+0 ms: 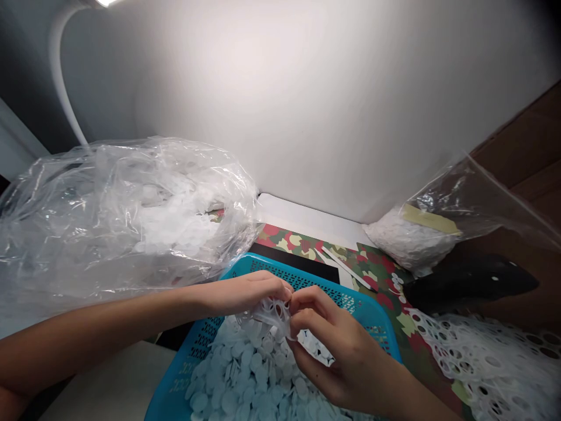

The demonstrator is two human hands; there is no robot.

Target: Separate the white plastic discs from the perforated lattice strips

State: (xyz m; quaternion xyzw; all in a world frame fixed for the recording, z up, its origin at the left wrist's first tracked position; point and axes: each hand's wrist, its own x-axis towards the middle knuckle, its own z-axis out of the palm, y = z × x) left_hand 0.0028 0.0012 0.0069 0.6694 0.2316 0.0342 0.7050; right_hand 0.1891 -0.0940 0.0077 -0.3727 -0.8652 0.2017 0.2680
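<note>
My left hand (262,290) and my right hand (331,345) meet above a blue plastic basket (385,321). Between them is a crumpled, translucent white sheet punched with round holes (274,316). My left fingers are closed on its upper side. The thumb and fingers of my right hand pinch its right edge. Below, many small white discs (245,374) fill the basket. Part of the sheet is hidden behind the fingers.
At left lies a large clear plastic bag (118,216) with white pieces inside. Tweezers (346,269) rest on a patterned mat (289,241) behind the basket. To the right are another filled bag (412,240), a black object (477,283) and a heap of punched sheets (495,362).
</note>
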